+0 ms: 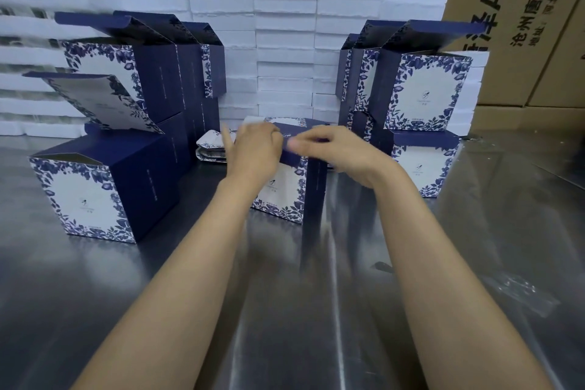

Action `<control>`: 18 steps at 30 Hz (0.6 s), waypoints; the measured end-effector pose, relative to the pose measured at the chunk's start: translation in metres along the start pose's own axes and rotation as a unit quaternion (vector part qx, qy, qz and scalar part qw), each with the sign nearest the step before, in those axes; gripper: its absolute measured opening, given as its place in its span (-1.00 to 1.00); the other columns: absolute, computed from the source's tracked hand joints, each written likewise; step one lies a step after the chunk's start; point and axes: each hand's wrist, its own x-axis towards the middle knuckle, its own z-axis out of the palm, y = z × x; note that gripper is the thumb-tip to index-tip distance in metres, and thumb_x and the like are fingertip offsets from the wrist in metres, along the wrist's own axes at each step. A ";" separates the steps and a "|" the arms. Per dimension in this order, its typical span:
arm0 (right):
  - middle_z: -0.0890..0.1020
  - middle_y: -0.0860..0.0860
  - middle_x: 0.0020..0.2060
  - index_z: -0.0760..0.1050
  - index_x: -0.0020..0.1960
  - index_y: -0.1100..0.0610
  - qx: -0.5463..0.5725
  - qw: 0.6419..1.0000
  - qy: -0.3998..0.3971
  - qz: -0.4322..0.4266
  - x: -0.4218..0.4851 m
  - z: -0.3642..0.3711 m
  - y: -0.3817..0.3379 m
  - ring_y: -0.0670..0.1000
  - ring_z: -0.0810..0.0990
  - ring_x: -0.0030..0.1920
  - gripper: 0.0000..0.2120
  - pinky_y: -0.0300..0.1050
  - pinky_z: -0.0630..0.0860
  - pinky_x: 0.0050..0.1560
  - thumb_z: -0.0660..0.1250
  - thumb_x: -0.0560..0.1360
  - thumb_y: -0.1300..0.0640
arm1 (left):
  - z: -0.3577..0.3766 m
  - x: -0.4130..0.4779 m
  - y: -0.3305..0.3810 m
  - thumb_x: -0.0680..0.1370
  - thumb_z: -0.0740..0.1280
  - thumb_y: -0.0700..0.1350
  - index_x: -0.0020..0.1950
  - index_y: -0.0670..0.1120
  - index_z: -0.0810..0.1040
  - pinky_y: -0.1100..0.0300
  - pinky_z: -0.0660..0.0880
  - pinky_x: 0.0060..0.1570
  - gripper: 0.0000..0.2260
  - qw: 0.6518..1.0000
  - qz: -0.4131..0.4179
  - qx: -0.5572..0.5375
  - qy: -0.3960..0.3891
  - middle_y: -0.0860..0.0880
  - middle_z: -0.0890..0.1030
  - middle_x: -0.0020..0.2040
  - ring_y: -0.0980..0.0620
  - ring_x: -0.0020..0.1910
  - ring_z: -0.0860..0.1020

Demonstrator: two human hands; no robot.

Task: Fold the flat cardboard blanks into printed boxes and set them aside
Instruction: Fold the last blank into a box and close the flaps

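Box in work: a printed box (285,190) stands on the bench (316,310) at centre, under both hands, white front with blue leaf border toward the near-left, dark blue side toward the near-right
Top of it: a dark blue flap (296,136) lies across the top between the hands; whether it is tucked in cannot be told, since the hands are motion-blurred
Left hand (253,149): over the box's top left edge, fingers curled toward the flap; the grip looks like a pinch on the flap, but the blur leaves this unsure
Right hand (332,149): over the top right edge, fingers bent down at the flap's edge, seemingly pressing or pinching it; not plain
How it handles: likely light thin card, stiff along the creases and springy at the flaps, with a smooth print that may slip; panels would dent if squeezed in the middle
Where to hold: judged best at corners and along fold lines, thumbs on the flap's crease, not on the open panel faces
Flat blanks (210,150): a small stack lies just beyond the left hand, far-left of the box
Finished boxes, left (95,196): stacked with lids up, near-left to far-left
Finished boxes, right (424,92): stacked two high, far-right
White foam blocks (285,41): a wall of them behind everything
Brown cartons (506,9): farthest back
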 end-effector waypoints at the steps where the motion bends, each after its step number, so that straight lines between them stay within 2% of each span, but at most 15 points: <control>1: 0.64 -0.09 0.04 0.62 0.14 0.07 -0.006 0.999 -0.029 -0.015 0.000 0.002 -0.001 -0.13 0.58 0.06 -0.67 -0.33 0.41 0.03 0.49 0.42 -0.03 | -0.001 0.001 0.000 0.63 0.05 -0.11 0.13 -0.08 0.58 -0.17 0.03 0.46 -0.69 1.000 0.009 -0.008 -0.010 -0.12 0.55 0.24 -0.13 0.30 0.35; 3: 0.55 -0.17 0.03 0.60 0.17 0.11 -0.004 0.999 -0.017 -0.041 0.002 0.006 0.006 -0.15 0.50 0.09 -0.68 -0.50 0.36 0.04 0.49 0.43 0.18 | -0.006 0.004 -0.002 0.65 0.07 -0.01 0.03 -0.08 0.61 -0.08 0.28 0.32 -0.67 0.999 0.020 0.006 -0.038 -0.15 0.63 0.08 -0.16 0.19 0.42; 4: 0.54 -0.14 0.09 0.60 0.18 0.13 -0.001 0.999 0.013 -0.053 0.003 0.008 0.011 -0.13 0.46 0.19 -0.69 -0.49 0.32 0.17 0.46 0.44 0.23 | -0.011 0.007 -0.004 0.65 0.09 0.07 0.06 -0.07 0.63 -0.03 0.35 0.25 -0.64 0.998 0.032 0.009 -0.059 -0.15 0.63 0.07 -0.16 0.19 0.44; 6: 0.55 0.00 0.22 0.60 0.17 0.19 0.010 0.993 0.088 -0.083 0.004 0.009 0.023 -0.06 0.36 0.38 -0.73 -0.23 0.22 0.42 0.40 0.47 0.32 | -0.019 0.011 -0.010 0.61 0.20 0.15 0.22 0.00 0.62 0.17 0.38 0.14 -0.65 0.991 0.049 -0.044 -0.113 -0.11 0.62 0.19 -0.09 0.26 0.47; 8: 0.58 0.08 0.18 0.61 0.12 0.22 0.043 0.982 0.149 -0.103 0.005 0.011 0.034 0.01 0.40 0.38 -0.77 -0.01 0.26 0.44 0.35 0.49 0.37 | -0.023 0.010 -0.017 0.57 0.33 0.07 0.30 0.00 0.57 0.46 0.29 -0.01 -0.67 0.986 0.071 -0.094 -0.122 0.00 0.57 0.30 0.07 0.26 0.48; 9: 0.59 0.09 0.15 0.62 0.09 0.23 0.063 0.978 0.168 -0.109 0.005 0.012 0.037 0.02 0.44 0.35 -0.80 0.07 0.33 0.39 0.35 0.50 0.36 | -0.023 0.009 -0.019 0.56 0.37 0.00 0.29 -0.02 0.58 0.55 0.26 -0.11 -0.69 0.985 0.083 -0.110 -0.106 0.01 0.57 0.29 0.10 0.21 0.49; 11: 0.61 0.03 0.08 0.63 0.04 0.21 0.077 0.970 0.191 -0.128 0.005 0.016 0.040 -0.11 0.50 0.23 -0.87 0.06 0.43 0.29 0.37 0.50 0.30 | -0.021 0.008 -0.019 0.53 0.41 -0.11 0.24 -0.07 0.62 0.51 0.27 -0.13 -0.72 0.982 0.098 -0.144 -0.074 -0.01 0.63 0.20 0.07 0.15 0.53; 13: 0.60 -0.03 0.01 0.63 0.02 0.19 0.062 0.961 0.216 -0.162 0.006 0.019 0.040 -0.27 0.51 0.07 -0.88 -0.18 0.45 0.19 0.39 0.50 0.27 | -0.020 0.008 -0.016 0.51 0.43 -0.14 0.19 -0.08 0.64 0.40 0.31 -0.07 -0.75 0.979 0.105 -0.164 -0.059 -0.01 0.65 0.12 0.05 0.10 0.54; 15: 0.60 -0.07 -0.02 0.63 0.02 0.17 0.039 0.954 0.235 -0.184 0.008 0.019 0.041 -0.28 0.51 0.03 -0.89 -0.36 0.40 0.10 0.38 0.50 0.25 | -0.019 0.008 -0.014 0.49 0.45 -0.13 0.15 -0.07 0.66 0.38 0.37 -0.05 -0.77 0.977 0.103 -0.181 -0.050 0.02 0.66 0.08 0.07 0.06 0.55; 16: 0.59 -0.09 -0.04 0.63 0.01 0.17 0.027 0.953 0.236 -0.189 0.008 0.018 0.042 -0.22 0.53 0.04 -0.90 -0.35 0.40 0.08 0.38 0.51 0.24 | -0.018 0.008 -0.014 0.49 0.46 -0.13 0.13 -0.07 0.66 0.36 0.40 0.00 -0.78 0.976 0.100 -0.187 -0.050 0.03 0.66 0.07 0.07 0.06 0.55; 18: 0.58 -0.14 -0.07 0.63 0.01 0.19 0.008 0.955 0.229 -0.188 0.007 0.018 0.044 -0.06 0.54 0.08 -0.90 -0.15 0.47 0.11 0.37 0.52 0.24 | -0.013 0.007 -0.015 0.49 0.46 -0.13 0.12 -0.07 0.66 0.38 0.39 0.03 -0.80 0.975 0.096 -0.192 -0.056 0.06 0.64 0.09 0.10 0.09 0.54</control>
